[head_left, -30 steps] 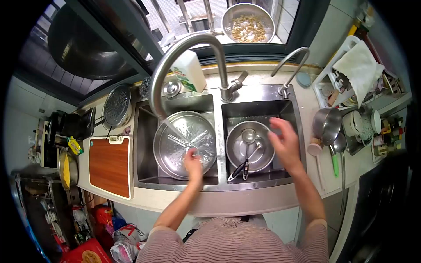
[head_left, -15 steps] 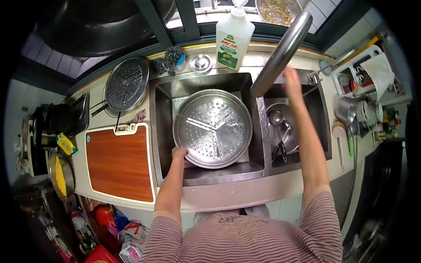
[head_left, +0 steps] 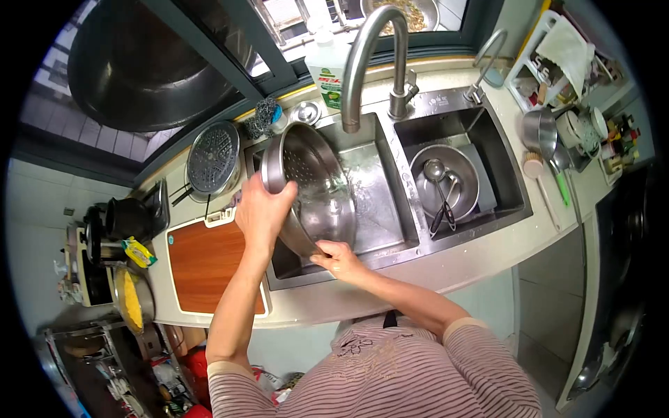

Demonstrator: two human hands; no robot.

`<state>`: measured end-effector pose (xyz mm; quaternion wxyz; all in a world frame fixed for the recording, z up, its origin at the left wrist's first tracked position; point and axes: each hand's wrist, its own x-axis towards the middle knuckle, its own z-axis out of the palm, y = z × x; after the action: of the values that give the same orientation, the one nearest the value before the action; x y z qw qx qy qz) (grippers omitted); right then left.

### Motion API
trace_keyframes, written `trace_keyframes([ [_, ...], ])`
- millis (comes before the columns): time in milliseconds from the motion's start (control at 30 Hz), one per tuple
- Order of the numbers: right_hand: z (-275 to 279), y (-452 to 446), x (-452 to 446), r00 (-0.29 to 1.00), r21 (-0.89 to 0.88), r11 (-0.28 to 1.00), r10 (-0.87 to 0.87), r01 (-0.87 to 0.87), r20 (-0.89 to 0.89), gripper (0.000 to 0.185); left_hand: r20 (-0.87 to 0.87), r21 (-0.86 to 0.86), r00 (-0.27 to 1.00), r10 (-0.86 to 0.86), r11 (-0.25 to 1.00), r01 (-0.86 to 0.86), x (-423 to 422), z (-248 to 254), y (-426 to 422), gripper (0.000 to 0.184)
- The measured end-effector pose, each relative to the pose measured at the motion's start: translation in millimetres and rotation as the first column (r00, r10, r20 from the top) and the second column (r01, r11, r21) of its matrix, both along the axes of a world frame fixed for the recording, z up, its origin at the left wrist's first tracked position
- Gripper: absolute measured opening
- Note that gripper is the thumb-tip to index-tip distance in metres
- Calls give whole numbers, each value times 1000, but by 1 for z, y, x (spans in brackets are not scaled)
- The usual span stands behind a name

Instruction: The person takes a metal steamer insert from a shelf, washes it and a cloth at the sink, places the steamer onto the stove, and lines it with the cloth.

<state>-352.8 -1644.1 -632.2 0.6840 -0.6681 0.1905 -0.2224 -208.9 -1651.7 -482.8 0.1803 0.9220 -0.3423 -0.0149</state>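
A round steel steamer pan (head_left: 326,221) with a perforated pattern is tipped up on its side in the left sink basin (head_left: 382,202), its open side facing right. My left hand (head_left: 263,212) grips its upper left edge, thumb over the rim. Lower down, my right hand (head_left: 339,262) is closed around the near rim. Water lies or runs in the pan's lower part and spreads on the basin floor. The steel faucet (head_left: 368,52) arches over the basin, its spout above and right of the pan.
The right basin holds a steel bowl (head_left: 418,182) with a ladle (head_left: 434,171) in it. A wooden cutting board (head_left: 209,268) lies left of the sink, below a perforated lid (head_left: 213,155). A white bottle (head_left: 329,70) stands behind; a brush (head_left: 534,167) lies right.
The steamer pan went from lying flat to tipped on its side. My right hand left the area behind the faucet and took the near rim; my left hand moved up the pan's edge. The view turned.
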Motion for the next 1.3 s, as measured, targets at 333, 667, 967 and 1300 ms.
trace_keyframes([
  [333,55,4,-24,927,628,763,-111,-151,358,15,284,-104,946,-155,976,191,-61,36,-16,60],
  [667,57,-27,-62,818,888,214,-348,-406,458,19,-698,-523,646,-309,836,-166,-82,-9,33,55],
  [967,40,-27,-98,804,906,99,-429,-411,412,44,-605,-379,757,-246,925,-3,-52,-93,111,47],
  [1300,121,-9,-196,842,797,593,-367,-115,395,28,-493,-644,606,-625,730,230,-129,-18,82,50],
])
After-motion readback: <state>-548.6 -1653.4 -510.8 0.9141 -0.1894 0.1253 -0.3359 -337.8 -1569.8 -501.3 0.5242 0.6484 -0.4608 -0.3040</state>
